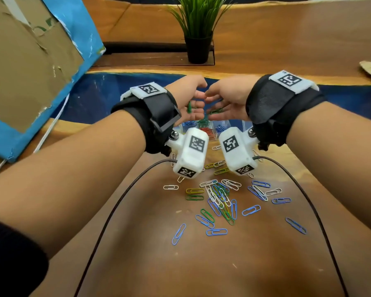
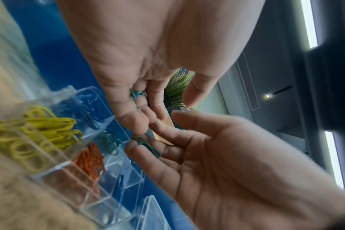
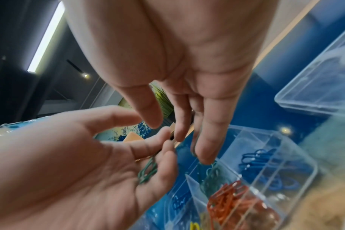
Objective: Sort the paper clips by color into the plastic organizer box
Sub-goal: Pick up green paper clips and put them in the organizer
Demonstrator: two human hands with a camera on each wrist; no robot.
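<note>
Two hands (image 1: pixel 204 99) hide organizer box (image 1: pixel 214 127) | green clips (image 1: pixel 189 107) blurred

Loose clips (image 1: pixel 221 198) lie before the organizer box (image 1: pixel 214 127), seemingly.

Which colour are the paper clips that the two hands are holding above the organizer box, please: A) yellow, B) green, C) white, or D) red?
B: the left hand and the right hand each hold green paper clips over the organizer box.
</note>
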